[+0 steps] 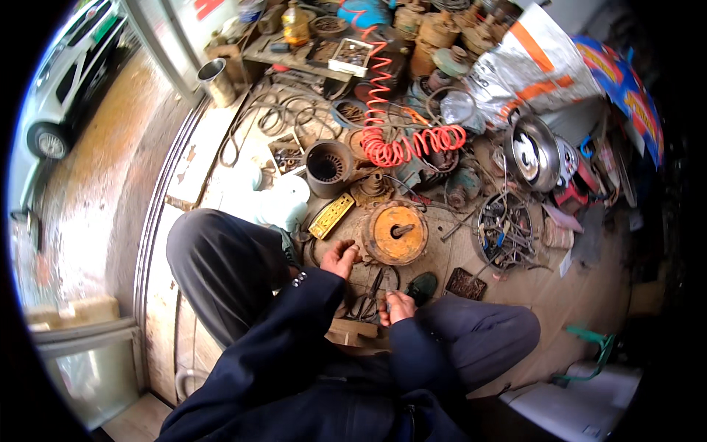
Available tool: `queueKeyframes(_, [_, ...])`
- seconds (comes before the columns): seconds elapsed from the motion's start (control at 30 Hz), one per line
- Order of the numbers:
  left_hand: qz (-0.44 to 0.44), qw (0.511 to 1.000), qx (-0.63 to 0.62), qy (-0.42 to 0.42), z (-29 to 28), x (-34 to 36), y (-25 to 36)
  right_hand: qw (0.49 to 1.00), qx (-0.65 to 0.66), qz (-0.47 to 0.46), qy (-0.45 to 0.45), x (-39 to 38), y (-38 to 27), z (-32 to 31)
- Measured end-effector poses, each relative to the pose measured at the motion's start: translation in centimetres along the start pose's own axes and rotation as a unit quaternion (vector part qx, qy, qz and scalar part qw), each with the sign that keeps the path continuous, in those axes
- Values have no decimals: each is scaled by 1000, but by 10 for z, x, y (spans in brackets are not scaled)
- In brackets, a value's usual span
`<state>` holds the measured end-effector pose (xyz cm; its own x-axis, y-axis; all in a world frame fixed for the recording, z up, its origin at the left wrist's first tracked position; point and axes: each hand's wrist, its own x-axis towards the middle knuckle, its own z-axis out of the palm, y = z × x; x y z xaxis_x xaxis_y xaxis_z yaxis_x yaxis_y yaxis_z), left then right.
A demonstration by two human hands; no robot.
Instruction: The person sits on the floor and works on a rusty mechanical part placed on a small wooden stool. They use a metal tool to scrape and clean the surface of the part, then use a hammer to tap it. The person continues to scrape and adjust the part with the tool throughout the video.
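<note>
My left hand [337,259] is raised just left of a round orange rusty motor housing [389,222] with a central shaft, its fingers curled round something small that I cannot make out. Below the housing my right hand [398,308] grips a flat metal tool [389,286] that points upward. A yellow slotted case [331,216] lies behind my left hand. A dark hollow cylinder [328,168] stands farther back. A dark rectangular tray of small parts [465,281] lies right of my right hand, near a dark green shoe [422,286].
A coiled red hose [409,145] hangs over parts at the back. A basin of tools [503,230], a steel bowl [532,155] and sacks [526,62] crowd the right. White plastic pieces [287,195] are back left. A doorway track [166,195] runs along the left, with a car [74,85] outside.
</note>
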<state>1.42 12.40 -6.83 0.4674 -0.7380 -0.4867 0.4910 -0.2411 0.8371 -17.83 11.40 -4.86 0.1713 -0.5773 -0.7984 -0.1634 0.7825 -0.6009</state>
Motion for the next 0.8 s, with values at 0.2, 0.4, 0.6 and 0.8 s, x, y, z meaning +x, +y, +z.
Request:
queueKeyframes(0.2, [-98,981,145,-77,-18,-26,-38,981,-74,-176,-38,24,26,48])
queueKeyframes(0.4, [-71,997,-16,-24,-21,-12,-33,847,-370,-380,42,-11,-10,83])
queueKeyframes(0.6, [-19,986,138,90,-30,20,-18,701,-459,-435,330,-15,-100,71])
queueKeyframes(0.8, [54,992,103,49,-25,26,-3,668,-532,-436,284,58,-126,71])
